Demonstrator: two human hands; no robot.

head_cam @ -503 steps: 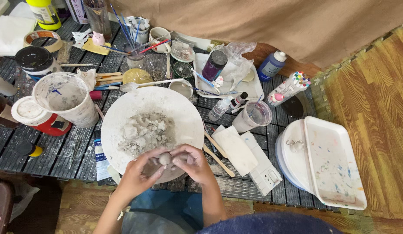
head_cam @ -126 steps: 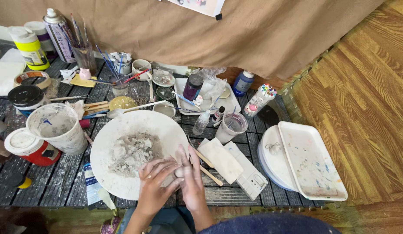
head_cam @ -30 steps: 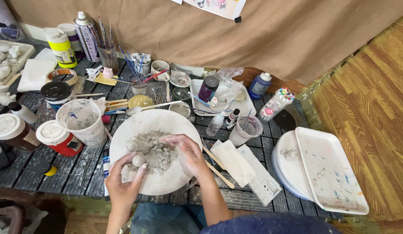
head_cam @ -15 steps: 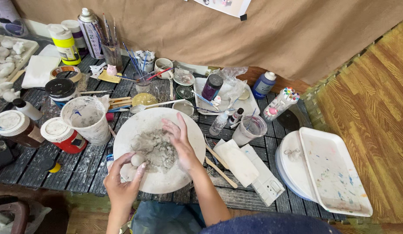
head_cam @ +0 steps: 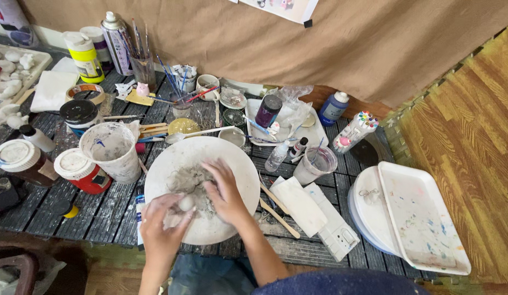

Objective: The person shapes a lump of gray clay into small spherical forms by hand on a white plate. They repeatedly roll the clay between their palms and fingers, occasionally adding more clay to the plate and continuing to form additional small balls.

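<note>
From the head camera, the left hand [head_cam: 165, 229] is curled round a small clay ball [head_cam: 185, 203] over the near edge of the round white board [head_cam: 240, 164]. The right hand [head_cam: 225, 191] lies flat, fingers spread, on the grey clay heap [head_cam: 183, 177] — mid-board, on the dark slatted bench [head_cam: 46, 210], just beside a paint-stained white cup [head_cam: 112, 150].

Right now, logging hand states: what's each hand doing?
Left hand: closed around a small clay ball.
Right hand: open, flat on the clay on the round board.
</note>
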